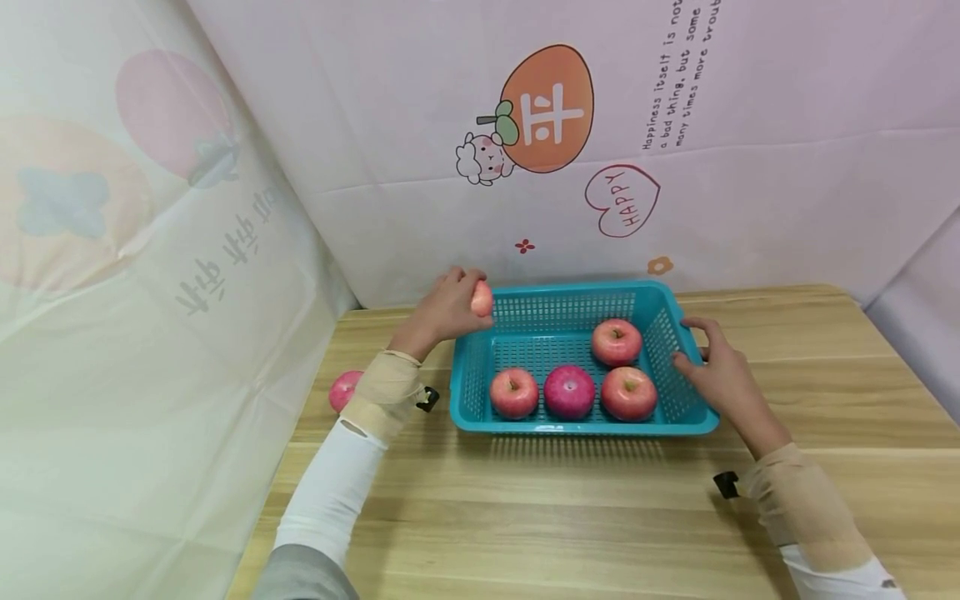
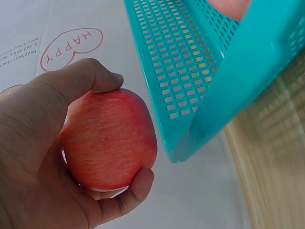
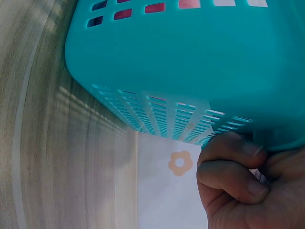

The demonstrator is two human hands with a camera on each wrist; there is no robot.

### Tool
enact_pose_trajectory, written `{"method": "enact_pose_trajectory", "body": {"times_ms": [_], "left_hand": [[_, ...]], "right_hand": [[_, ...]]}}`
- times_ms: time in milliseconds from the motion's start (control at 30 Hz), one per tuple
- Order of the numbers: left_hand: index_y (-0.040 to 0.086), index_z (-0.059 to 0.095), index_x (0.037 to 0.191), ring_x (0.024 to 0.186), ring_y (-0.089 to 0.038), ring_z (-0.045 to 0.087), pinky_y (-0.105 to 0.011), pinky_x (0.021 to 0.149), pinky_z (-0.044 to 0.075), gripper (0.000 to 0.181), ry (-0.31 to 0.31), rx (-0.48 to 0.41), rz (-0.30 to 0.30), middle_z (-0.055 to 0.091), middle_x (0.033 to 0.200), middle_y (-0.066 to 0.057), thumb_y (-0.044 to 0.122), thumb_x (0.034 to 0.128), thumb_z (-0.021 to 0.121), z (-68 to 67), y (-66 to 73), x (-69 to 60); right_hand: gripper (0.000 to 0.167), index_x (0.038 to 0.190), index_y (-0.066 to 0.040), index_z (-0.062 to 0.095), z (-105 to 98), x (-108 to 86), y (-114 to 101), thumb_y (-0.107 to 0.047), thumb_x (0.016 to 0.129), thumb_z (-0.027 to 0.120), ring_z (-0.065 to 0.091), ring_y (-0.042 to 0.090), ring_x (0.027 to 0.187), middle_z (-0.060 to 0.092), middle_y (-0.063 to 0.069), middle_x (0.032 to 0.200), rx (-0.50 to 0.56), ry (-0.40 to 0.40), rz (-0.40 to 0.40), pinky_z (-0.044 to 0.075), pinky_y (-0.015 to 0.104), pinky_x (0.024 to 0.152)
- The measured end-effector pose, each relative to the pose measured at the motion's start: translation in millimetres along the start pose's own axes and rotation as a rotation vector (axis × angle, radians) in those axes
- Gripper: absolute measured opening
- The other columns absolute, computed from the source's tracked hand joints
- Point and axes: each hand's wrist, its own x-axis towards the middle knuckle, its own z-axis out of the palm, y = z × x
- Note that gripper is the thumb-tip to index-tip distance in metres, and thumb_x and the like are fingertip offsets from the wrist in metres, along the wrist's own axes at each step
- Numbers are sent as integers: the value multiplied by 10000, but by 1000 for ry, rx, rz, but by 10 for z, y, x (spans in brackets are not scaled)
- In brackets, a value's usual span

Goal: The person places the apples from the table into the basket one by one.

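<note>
A red apple (image 1: 482,300) is in my left hand (image 1: 445,311), just over the back left corner of a turquoise plastic basket (image 1: 577,428). In the left wrist view, thumb and fingers curve round that apple (image 2: 109,138), apart from the basket wall (image 2: 178,138). My right hand (image 1: 722,375) grips the basket's right rim; the right wrist view has its curled fingers (image 3: 226,176) against the outer end. Inside the basket lie a pink apple (image 1: 514,393), a deep magenta apple (image 1: 569,392), a front right apple (image 1: 628,393) and one behind it (image 1: 617,342).
Another pink apple (image 1: 346,390) lies on the wooden table (image 1: 540,517) left of the basket, partly hidden by my left forearm. A printed white cloth (image 1: 420,217) hangs behind the table, with another cloth (image 1: 150,375) at the left. Black clips (image 1: 726,484) stick out at both wrists.
</note>
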Motion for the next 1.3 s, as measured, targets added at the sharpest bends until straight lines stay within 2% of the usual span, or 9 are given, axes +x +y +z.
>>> {"method": "enact_pose_trajectory", "body": {"times_ms": [467,667,1300], "left_hand": [[114,494,1539,1207,-302,510,-431,855,590,767,-1,-11,44,521,1404,-145,355,876,794,46,94,46],[126,487,1544,1228,-301,508,-436,865,600,765,-9,-8,37,514,1410,-141,353,889,811,91,136,65],[141,483,1545,1217,-280,513,-411,853,580,772,-20,-17,54,515,1414,-118,371,874,790,217,194,148]], "right_hand": [[688,1659,-44,220,2,-9,-9,-283,1107,554,683,572,1116,572,476,1352,5,9,-11,624,582,770],[696,1668,-48,198,1,-4,-4,-291,1113,541,668,589,1142,550,479,1378,9,-7,4,617,633,811],[688,1657,-42,220,4,-5,8,-282,1106,557,681,581,1120,571,478,1349,8,3,-13,622,618,797]]}}
